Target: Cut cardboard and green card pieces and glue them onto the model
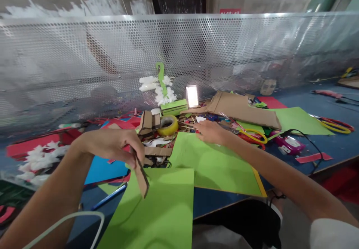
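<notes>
Our left hand [123, 147]: pinching one cardboard strip [141, 180], tilted over the near green sheet [165, 208]. Our right hand [209, 131]: at the scrap pile [157, 151]; its grip we cannot tell.

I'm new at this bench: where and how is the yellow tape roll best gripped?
Probably by the right part of its ring, from above and the right. The tape roll shows its hole facing up toward the camera, so a fingertip could likely go inside; folded cardboard crowds its left, and the left hand holds a cardboard strip.
</notes>
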Demonstrator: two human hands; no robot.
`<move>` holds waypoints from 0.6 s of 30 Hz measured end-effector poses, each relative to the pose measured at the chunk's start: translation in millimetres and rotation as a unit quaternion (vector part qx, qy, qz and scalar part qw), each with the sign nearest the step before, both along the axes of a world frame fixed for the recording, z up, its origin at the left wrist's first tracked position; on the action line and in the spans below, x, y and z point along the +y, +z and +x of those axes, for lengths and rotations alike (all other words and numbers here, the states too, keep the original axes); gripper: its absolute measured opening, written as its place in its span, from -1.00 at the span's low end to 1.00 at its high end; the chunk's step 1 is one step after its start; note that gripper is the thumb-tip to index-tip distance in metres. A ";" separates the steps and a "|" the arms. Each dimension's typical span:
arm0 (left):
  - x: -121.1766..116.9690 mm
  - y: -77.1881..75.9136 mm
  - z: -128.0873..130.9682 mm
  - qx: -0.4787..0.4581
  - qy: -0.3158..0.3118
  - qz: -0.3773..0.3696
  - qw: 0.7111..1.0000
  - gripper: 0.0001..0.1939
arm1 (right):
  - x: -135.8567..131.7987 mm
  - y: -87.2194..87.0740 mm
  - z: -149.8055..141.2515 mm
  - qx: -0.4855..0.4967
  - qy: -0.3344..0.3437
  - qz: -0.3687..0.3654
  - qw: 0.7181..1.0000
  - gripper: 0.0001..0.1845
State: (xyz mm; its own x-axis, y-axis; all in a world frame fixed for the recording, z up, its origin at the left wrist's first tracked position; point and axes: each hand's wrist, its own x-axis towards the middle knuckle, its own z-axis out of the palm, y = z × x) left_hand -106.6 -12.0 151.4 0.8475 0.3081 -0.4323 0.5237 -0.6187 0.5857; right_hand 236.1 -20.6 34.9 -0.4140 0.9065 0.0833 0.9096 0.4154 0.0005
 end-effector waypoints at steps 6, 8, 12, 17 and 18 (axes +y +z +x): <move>-22.4 6.2 20.0 0.021 0.006 -0.012 1.000 -0.82 | 23.9 -27.5 -48.9 0.069 0.061 0.009 0.996 -0.53; -23.0 7.5 17.8 0.048 -0.001 -0.044 0.998 -0.82 | 33.0 -36.8 -58.3 0.068 0.029 0.024 0.997 -0.52; -22.4 13.1 12.1 0.068 0.000 -0.063 0.996 -0.86 | 44.2 -50.2 -62.4 0.103 -0.018 0.040 0.994 -0.53; -18.7 15.7 5.5 0.049 0.024 -0.097 0.994 -0.89 | 48.1 -56.4 -59.0 0.132 -0.014 0.056 0.990 -0.56; -17.1 15.0 4.0 0.050 0.024 -0.096 0.994 -0.89 | 48.1 -55.7 -58.8 0.138 -0.013 0.059 0.989 -0.54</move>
State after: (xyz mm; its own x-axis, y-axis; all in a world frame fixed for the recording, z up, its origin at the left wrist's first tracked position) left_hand -102.5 -29.1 166.4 0.7831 0.2509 -0.5691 0.6121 -0.4728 0.6338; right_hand 177.3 27.4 -20.9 -0.3371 0.8940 0.2951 0.8925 0.4032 -0.2020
